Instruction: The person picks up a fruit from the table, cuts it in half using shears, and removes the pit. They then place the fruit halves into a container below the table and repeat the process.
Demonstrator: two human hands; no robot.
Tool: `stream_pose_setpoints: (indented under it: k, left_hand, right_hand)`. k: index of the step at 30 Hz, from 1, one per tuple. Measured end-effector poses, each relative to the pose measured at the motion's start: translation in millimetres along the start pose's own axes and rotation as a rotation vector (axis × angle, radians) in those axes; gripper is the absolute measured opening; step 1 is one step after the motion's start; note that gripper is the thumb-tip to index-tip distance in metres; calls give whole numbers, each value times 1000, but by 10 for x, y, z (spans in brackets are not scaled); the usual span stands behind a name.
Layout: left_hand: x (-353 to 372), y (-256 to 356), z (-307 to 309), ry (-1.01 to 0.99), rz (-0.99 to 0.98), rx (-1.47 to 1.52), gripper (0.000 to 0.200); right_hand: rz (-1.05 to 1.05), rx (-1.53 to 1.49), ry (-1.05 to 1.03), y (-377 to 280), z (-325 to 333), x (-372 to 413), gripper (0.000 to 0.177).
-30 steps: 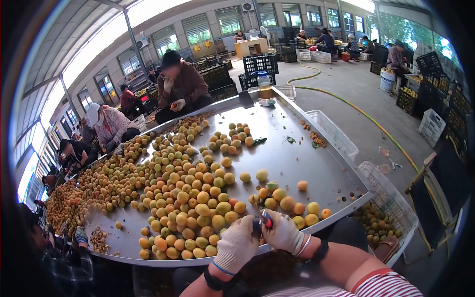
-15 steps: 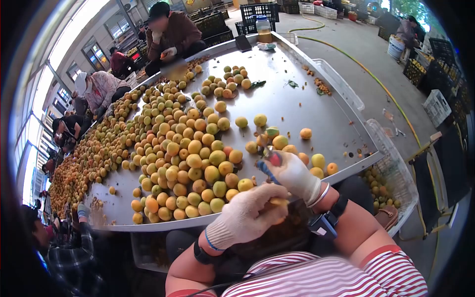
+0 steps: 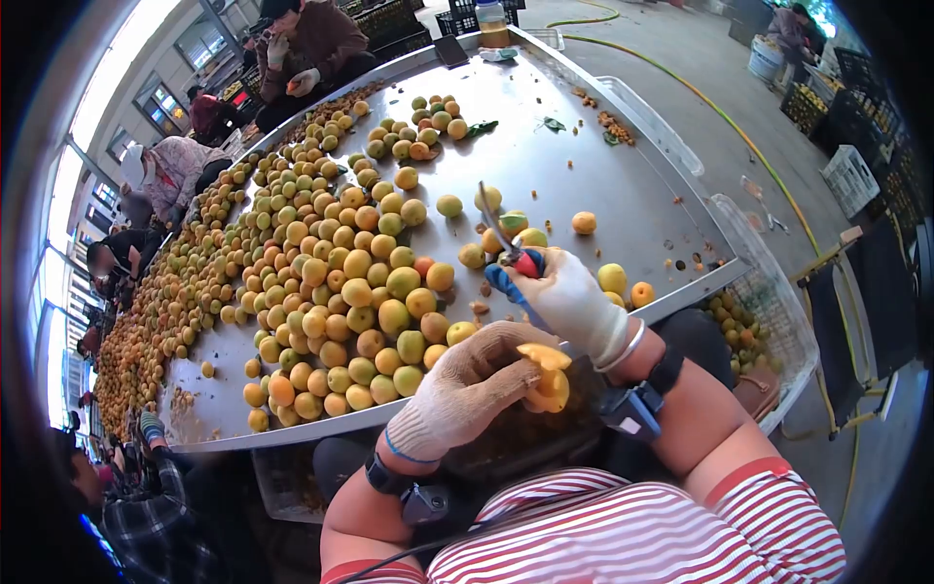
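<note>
My left hand [image 3: 477, 380], in a knit glove with a tan palm and fingers, is closed around an apricot [image 3: 548, 378] that is cut open, its yellow flesh showing in two parts. Just to the right and above it, my right hand [image 3: 574, 300], in a white glove, grips a knife [image 3: 493, 222] with a thin curved blade and a red and blue handle. The blade points up and away from me, apart from the cut fruit. Beyond my hands, a large pile of apricots [image 3: 355, 292] in yellow, orange and green covers the left of the metal table [image 3: 603, 185].
Clear plastic crates stand by the table's right edge, one crate [image 3: 769, 380] holding fruit. Several people work along the far and left sides, one person [image 3: 316, 44] at the far corner. A jar [image 3: 493, 29] stands there. A folding chair [image 3: 856, 331] is at right.
My left hand has turned, bringing the opened apricot into fuller view. My right hand has shifted slightly left and up, and the knife blade now stands clear. The view has shifted a little.
</note>
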State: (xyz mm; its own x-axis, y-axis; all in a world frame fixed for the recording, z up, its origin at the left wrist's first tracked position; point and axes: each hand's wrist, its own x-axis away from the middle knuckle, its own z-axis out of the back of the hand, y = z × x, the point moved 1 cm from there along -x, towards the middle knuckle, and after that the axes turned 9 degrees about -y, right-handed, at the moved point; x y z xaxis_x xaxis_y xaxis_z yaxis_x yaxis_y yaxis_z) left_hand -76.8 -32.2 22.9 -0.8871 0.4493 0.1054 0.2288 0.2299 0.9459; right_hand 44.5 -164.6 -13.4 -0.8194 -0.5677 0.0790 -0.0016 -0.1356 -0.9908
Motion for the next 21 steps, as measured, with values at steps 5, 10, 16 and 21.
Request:
stream_pose_setpoints:
  k: [5, 10, 16, 21]
  left_hand:
    - [27, 79, 201, 233, -45, -163, 25]
    - [22, 16, 315, 455, -113, -593, 20]
    - [75, 172, 167, 584, -57, -845, 17]
    - [104, 150, -34, -108, 130, -1022, 19]
  right_hand:
    - [87, -309, -396, -93, 107, 98, 38]
    - [109, -165, -427, -141, -74, 194, 34]
    - [-39, -386, 64, -83, 33, 64, 19]
    - [125, -184, 118, -55, 38, -3, 23]
